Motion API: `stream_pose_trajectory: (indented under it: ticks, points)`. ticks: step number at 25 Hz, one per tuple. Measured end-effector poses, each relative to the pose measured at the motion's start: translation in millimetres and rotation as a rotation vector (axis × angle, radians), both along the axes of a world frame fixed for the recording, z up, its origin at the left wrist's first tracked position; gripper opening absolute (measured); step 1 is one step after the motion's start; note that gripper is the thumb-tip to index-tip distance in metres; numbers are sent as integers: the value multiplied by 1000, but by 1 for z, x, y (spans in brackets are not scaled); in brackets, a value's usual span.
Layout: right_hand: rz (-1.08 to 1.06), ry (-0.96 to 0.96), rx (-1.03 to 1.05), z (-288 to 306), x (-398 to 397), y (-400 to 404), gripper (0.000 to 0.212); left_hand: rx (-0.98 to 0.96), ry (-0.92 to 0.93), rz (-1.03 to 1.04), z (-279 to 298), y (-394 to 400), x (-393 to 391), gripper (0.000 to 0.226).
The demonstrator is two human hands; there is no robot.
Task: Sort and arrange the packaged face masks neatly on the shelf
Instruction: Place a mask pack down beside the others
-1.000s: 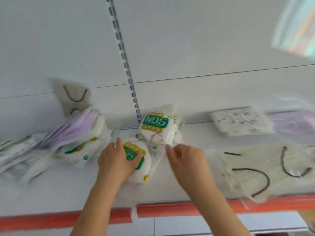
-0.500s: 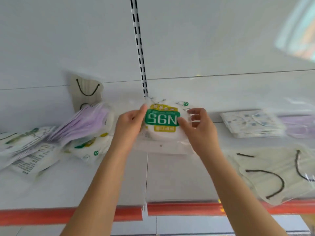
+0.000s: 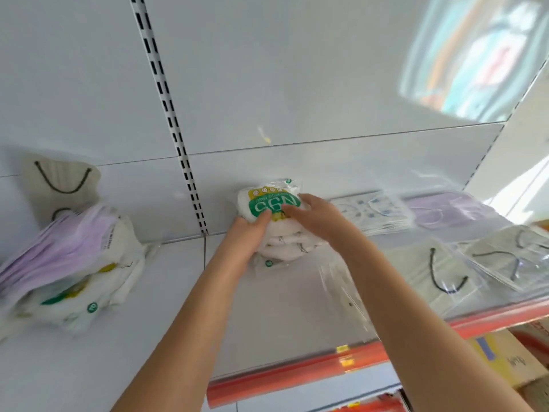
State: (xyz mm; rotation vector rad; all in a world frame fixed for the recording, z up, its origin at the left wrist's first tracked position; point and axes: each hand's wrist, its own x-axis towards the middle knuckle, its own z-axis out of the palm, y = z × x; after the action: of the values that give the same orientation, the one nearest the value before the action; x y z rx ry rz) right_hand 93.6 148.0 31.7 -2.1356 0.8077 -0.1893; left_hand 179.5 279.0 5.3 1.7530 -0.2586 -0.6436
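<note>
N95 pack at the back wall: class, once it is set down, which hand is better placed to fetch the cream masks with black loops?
Probably the right hand: the cream masks lie on its side, while the left hand would cross over the N95 pack.

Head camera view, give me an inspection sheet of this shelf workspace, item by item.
Surface: white shelf with an orange-red front edge.
Job's things: N95 mask pack on a small stack at the back wall; purple and white packs heaped at left; patterned packs, purple packs and black-strapped packs at right.
Clutter: loose clear wrap under the right forearm.
Grippers: left hand and right hand both hold the N95 stack.
Cables: nothing seen.
Surroundings: slotted upright; cardboard box below.
</note>
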Motion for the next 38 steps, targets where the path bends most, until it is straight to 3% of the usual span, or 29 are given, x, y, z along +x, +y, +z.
stream_pose_trajectory:
  ticks: [2, 6, 8, 9, 11, 12, 14, 16, 19, 21, 22, 25, 27, 30, 33, 36, 38]
  points:
    - [52, 96, -118, 1, -12, -15, 69, 61, -82, 22, -9, -12, -8, 30]
    - [-49, -128, -344, 11, -55, -23, 64, 84, -83, -19, -11, -13, -6, 52]
    - [14, -35, -445, 9, -87, -16, 73, 119, -136, -45, -9, -7, -11, 64]
    - [42, 87, -506, 1, -104, -10, 83, 137, -267, -11, -9, -2, -19, 60]
    - [43, 282, -623, -21, -135, 7, 101, 146, -700, 180, -7, 16, -41, 49]
    - [29, 341, -650, -33, -144, 14, 105, 49, -895, 261, -6, 23, -56, 42]
    - [-25, 403, -615, -54, -147, 22, 105, -183, -1020, 176, -10, 23, -84, 25]
    - [-130, 374, -549, -65, -134, 21, 98, -214, -912, -76, -19, 10, -101, 21]
    - [-238, 148, -418, -50, -129, 5, 90, -16, -589, -298, -31, -4, -116, 32]
    - [-297, 2, -450, -36, -146, -27, 72, 36, -401, -330, -30, -9, -123, 34]
    - [-317, 35, -486, -33, -157, -48, 67, 46, -331, -314, -27, -12, -128, 39]
    - [-304, 323, -364, -33, -177, -90, 84, 5, -7, -255, -17, -29, -140, 64]
    - [-279, 357, -285, -42, -175, -88, 94, -4, 197, -250, -13, -43, -143, 81]
    - [-323, 238, -283, -51, -175, -83, 97, -55, 396, -207, -11, -58, -140, 54]
    - [-373, 82, -242, -60, -185, -80, 95, -41, 299, -373, -17, -57, -139, 29]
    - [-356, -70, -130, -64, -197, -79, 100, -60, 142, -415, -19, -49, -148, 39]
    - [-335, -54, -142, -62, -204, -80, 102, 10, -9, -412, -17, -49, -156, 47]
